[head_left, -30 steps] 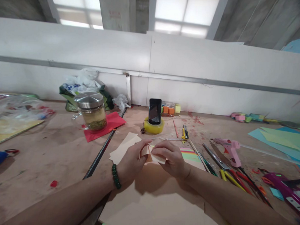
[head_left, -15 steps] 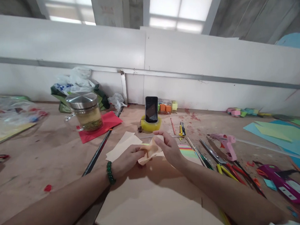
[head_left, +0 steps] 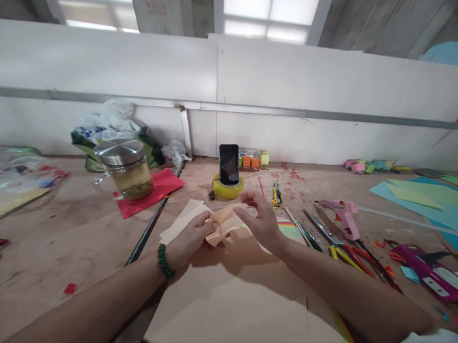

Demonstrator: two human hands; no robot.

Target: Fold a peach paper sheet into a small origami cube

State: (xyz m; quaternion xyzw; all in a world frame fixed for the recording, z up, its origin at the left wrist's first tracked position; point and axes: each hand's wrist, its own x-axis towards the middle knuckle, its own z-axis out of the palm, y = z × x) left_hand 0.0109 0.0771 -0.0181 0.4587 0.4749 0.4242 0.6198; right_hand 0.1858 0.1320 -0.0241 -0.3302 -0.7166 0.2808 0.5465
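My left hand [head_left: 191, 238], with a green bead bracelet [head_left: 166, 261] at its wrist, pinches a small folded piece of peach paper [head_left: 223, 224] by its left side. At the paper's right edge is my right hand [head_left: 263, 221], its thumb and curved fingers apart; whether the thumb tip touches the paper I cannot tell. Under both hands lies a stack of large peach paper sheets [head_left: 241, 308] with coloured edges showing. Smaller cut peach pieces [head_left: 183, 217] rest just behind my left hand.
Ahead, a phone [head_left: 229, 164] leans upright in a yellow tape roll [head_left: 228, 190]. To the right lie a box cutter [head_left: 277, 194], scissors [head_left: 321, 228], pliers [head_left: 356, 263], a pink glue gun [head_left: 344, 214] and a purple power strip [head_left: 429, 269]. At left, a glass tea mug [head_left: 132, 175] stands on red paper [head_left: 163, 186].
My right thumb and fingers have drawn apart from the paper, and its folded flap has spread wider. My left hand keeps its pinch. The whole view has shifted slightly.
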